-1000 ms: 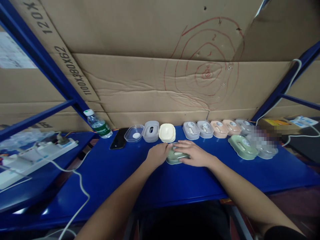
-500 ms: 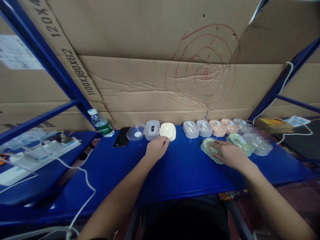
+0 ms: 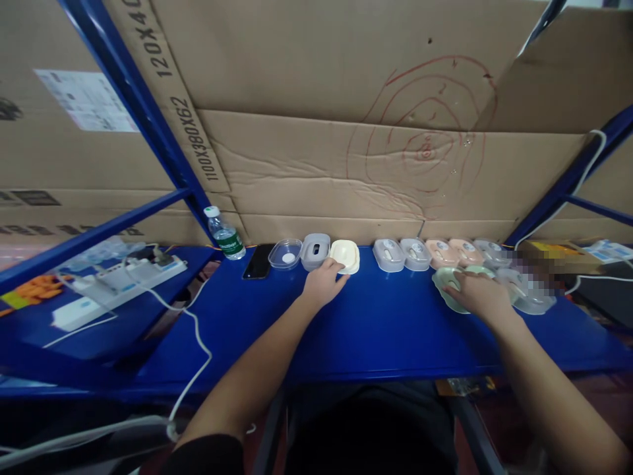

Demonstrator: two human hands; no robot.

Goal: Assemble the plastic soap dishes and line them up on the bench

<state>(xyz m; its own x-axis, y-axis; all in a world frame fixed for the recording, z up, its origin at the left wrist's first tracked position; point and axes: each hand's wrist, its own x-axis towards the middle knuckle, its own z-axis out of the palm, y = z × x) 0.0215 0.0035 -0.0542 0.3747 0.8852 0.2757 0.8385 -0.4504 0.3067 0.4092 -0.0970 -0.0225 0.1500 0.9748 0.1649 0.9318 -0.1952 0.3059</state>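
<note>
My left hand (image 3: 324, 284) is at the front left edge of a cream box (image 3: 345, 254), fingertips touching it and thumb apart. Left of that box stand a grey box (image 3: 315, 253) with a dark slot in its top and a clear shallow tray (image 3: 285, 256) with a white round label. My right hand (image 3: 482, 295) lies over a pale green wavy-rimmed dish (image 3: 444, 282), fingers curled onto it, hiding much of it. Right behind this hand a second green box (image 3: 481, 270) shows in part.
Along the cardboard wall stand grey lidded boxes (image 3: 389, 256) and peach ones (image 3: 442, 254). Clear boxes (image 3: 537, 300) sit at the right, partly blurred. A phone (image 3: 257, 262) and a water bottle (image 3: 226, 236) are at the left, near a power strip (image 3: 119, 290) with white cables.
The view has swung left. My right hand has slid the green dish right, up against the second green box. My left hand has stayed at the cream box, its thumb now further from the fingers.
</note>
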